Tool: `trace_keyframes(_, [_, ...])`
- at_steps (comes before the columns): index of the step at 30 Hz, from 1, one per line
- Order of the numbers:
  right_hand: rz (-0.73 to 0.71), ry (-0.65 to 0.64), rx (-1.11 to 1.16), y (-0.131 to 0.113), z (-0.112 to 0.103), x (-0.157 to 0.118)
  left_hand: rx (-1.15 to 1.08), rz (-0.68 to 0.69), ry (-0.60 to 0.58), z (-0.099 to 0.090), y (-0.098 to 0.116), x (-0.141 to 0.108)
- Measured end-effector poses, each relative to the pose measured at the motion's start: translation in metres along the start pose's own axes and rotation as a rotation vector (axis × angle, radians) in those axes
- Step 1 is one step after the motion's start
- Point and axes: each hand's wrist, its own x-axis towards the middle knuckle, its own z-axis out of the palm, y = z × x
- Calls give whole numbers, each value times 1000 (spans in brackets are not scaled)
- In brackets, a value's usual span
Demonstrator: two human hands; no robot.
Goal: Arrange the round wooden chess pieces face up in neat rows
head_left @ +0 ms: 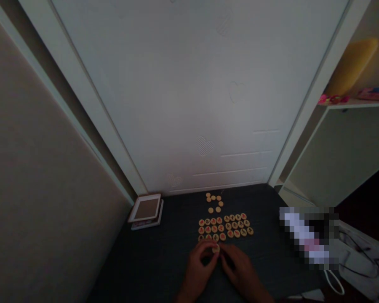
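Observation:
My left hand (pixel 198 263) is closed, pinching a round wooden xiangqi piece (pixel 215 249) between thumb and fingers. At that piece's right edge are the bent fingertips of my right hand (pixel 238 265); what they pinch, if anything, is too dark to make out. Just beyond both hands, xiangqi pieces (pixel 220 228) with red or black characters lie face up in two blocks of rows. The nearest row of the left block is close to my left fingers. Farther back, several plain-faced pieces (pixel 218 209) lie in a loose curve.
Everything stands on a dark tabletop (pixel 164 261) against a white panel (pixel 177 105) with heart patterns. Stacked at the back left are flat white-framed boxes (pixel 147 209). A blurred-out object (pixel 306 237) lies on the right side, with a white cord loop (pixel 334 283) nearby.

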Motion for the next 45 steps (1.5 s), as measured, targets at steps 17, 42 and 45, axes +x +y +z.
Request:
trace_keyframes(17, [2, -3, 25, 13, 9, -8, 25, -151, -58, 12, -6, -6])
trace_keyframes(42, [-18, 11, -56, 0, 4, 0, -15, -192, -82, 9, -5, -5])
trace_keyframes(45, [-16, 18, -59, -1, 3, 1, 0, -178, -79, 8, -4, -4])
